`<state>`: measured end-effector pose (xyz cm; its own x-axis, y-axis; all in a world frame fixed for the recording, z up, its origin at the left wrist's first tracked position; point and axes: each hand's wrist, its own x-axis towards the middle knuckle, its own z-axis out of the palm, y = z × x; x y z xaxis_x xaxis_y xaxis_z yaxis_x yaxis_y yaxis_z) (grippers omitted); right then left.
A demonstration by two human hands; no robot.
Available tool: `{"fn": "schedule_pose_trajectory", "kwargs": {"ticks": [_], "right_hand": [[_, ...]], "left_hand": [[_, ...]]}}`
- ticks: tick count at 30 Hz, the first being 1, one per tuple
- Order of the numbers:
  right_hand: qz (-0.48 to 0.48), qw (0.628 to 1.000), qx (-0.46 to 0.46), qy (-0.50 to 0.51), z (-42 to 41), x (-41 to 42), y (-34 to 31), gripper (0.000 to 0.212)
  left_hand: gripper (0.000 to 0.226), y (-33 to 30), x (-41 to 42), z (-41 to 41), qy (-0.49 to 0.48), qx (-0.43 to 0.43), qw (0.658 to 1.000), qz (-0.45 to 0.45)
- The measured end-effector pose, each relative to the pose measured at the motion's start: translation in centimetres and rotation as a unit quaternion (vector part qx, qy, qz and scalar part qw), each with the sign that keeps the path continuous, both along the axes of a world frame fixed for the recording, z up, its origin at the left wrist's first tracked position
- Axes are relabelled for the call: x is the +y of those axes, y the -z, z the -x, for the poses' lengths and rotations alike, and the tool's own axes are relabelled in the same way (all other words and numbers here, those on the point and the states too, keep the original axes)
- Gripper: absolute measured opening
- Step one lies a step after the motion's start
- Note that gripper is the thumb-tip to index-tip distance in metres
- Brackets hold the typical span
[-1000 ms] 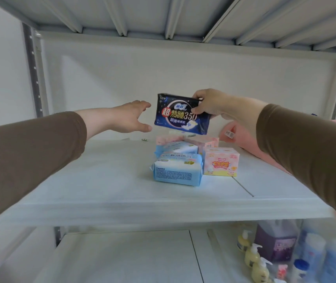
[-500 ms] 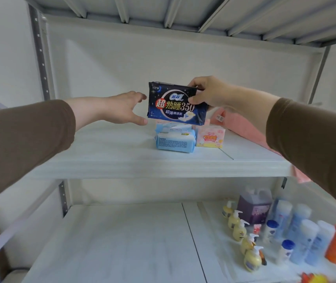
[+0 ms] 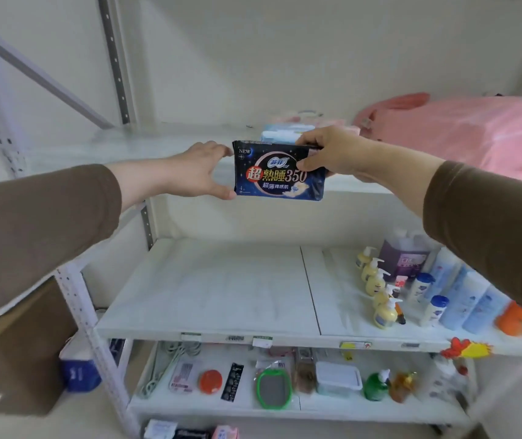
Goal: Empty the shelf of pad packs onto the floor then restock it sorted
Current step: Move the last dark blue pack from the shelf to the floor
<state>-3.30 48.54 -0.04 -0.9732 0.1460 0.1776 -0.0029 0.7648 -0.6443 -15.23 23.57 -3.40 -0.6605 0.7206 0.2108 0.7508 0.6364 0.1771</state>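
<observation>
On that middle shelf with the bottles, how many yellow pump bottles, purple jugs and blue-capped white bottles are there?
Yellow pump bottles: 5
Purple jug: 1
Blue-capped white bottles: 2
Total: 8

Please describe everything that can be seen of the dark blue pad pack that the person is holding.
The dark blue pad pack is a flat, rectangular soft pack of glossy plastic film. Its front shows a moon, stars, "NEW", a red circle, and "350" in gold. It is held upright in the air before the shelf edge, front toward the camera. The right hand pinches its top right corner; the left hand touches its left edge with thumb and fingertips.
</observation>
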Motion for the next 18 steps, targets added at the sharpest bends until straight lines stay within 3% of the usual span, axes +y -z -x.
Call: {"fn": "schedule_pose_trajectory", "kwargs": {"ticks": [8,18], "right_hand": [[-0.018,0.997,-0.071,-0.012,-2.2,-5.3,9.0,0.021],[-0.003,0.989,-0.145,0.025,-1.8,-15.0,21.1,0.022]], "left_hand": [[0.091,9.6,-5.4,-3.3,-0.005,-0.049,0.998,0.034],[0.084,22.2,-15.7,-1.9,-0.006,-0.14,0.987,0.083]]}}
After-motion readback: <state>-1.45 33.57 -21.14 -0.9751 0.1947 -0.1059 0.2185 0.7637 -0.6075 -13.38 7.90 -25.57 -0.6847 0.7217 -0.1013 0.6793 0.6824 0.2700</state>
